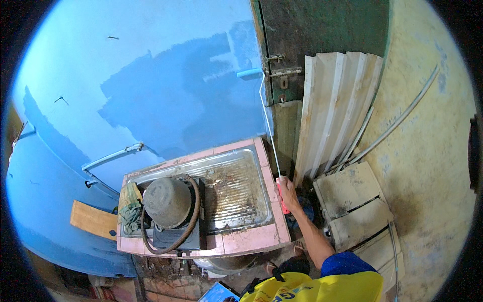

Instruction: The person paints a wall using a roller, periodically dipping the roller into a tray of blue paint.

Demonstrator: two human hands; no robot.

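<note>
My right hand (287,193) is closed around the red handle of a paint roller (270,126), with that arm stretched forward. Its long white rod runs up to a light-blue roller sleeve (249,73), which lies against the blue wall (166,95) beside the door frame. Darker blue patches cover part of the paler wall there. At the bottom edge, a blue tray-like thing (217,293) shows in part beside my yellow shirt. A small dark shape at its corner could be my left hand, but its fingers cannot be made out.
A pink-tiled counter (280,221) with a stained metal sink (241,191) stands before the wall, bearing a grey pot (167,202) and a brown hose (195,211). Right are a dark green door (322,30), a corrugated sheet (337,110) and a beige cabinet-like thing (349,189). Pipes (113,156) project left.
</note>
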